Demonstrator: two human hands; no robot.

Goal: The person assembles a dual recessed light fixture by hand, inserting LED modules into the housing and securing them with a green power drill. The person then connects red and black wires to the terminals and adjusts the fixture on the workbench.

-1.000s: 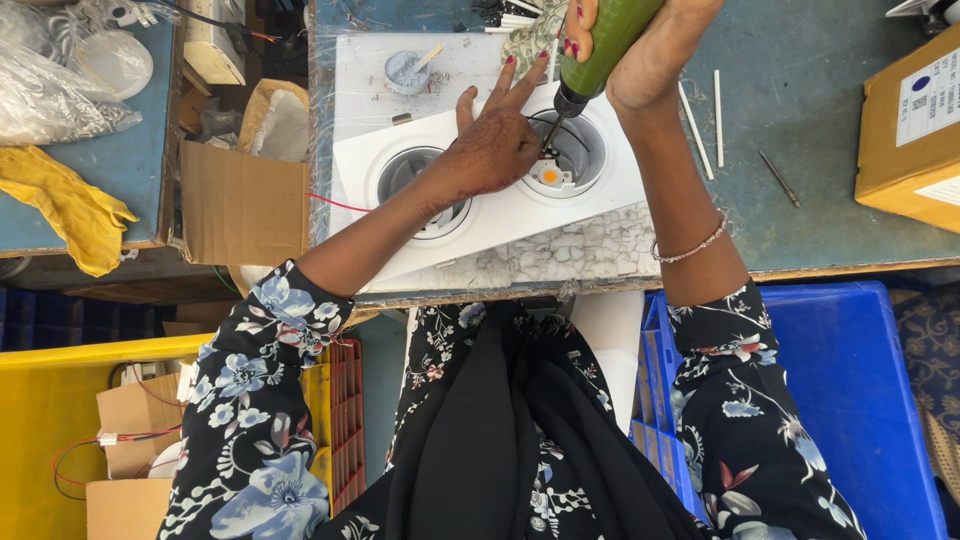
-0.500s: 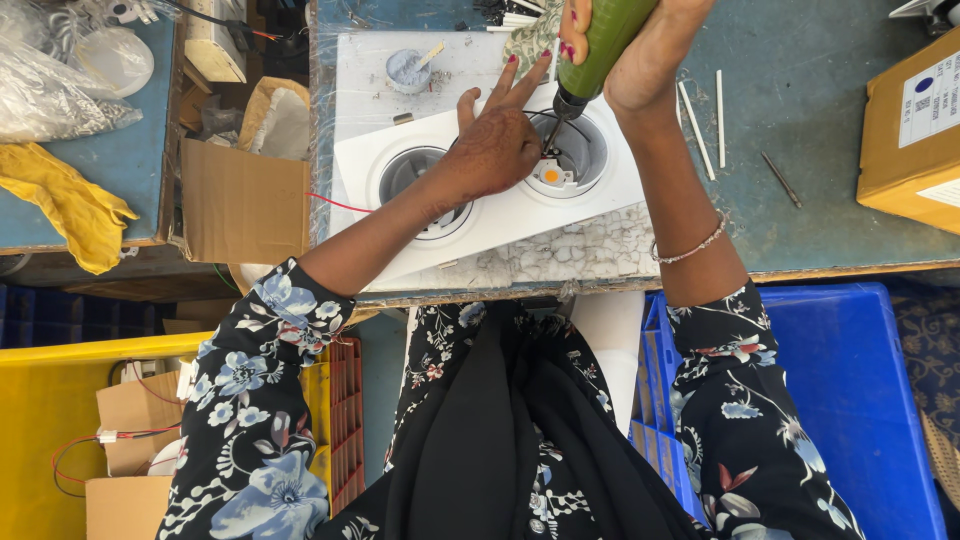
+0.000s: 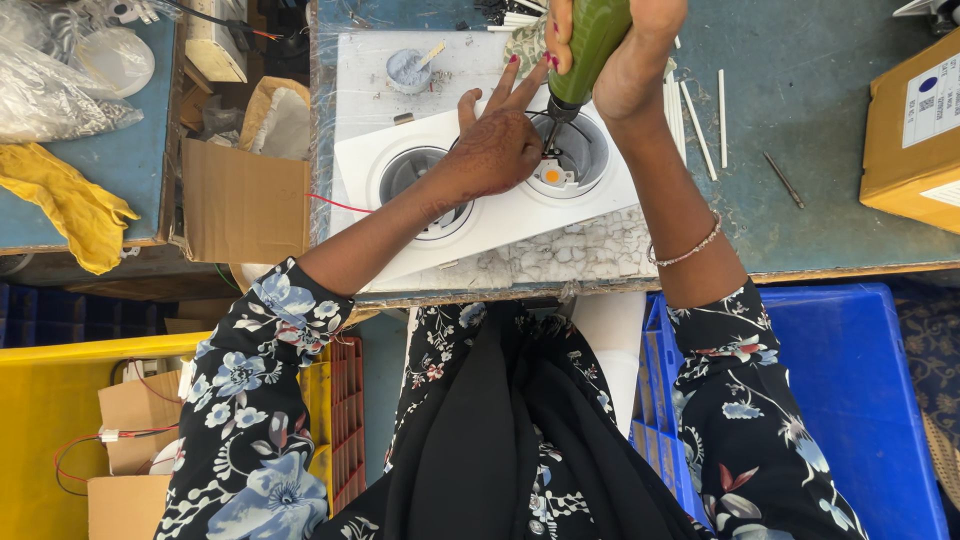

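Head view: left hand [image 3: 497, 150] spread flat, fingers fanned, pressing on a white double-ring light housing [image 3: 480, 190] lying on the desk [image 3: 800, 130]. Right hand [image 3: 625, 60] wrapped tight round a green screwdriver [image 3: 590, 45], tip lowered into the housing's ring just beside the left hand's fingertips, where a small yellow chip [image 3: 551, 177] sits. Beyond the left hand, a small cup of grey paste [image 3: 408, 70]. Past the right hand, thin white rods [image 3: 700, 125] and a cardboard box [image 3: 915, 130]. Well off from the left hand, a yellow glove [image 3: 65, 200].
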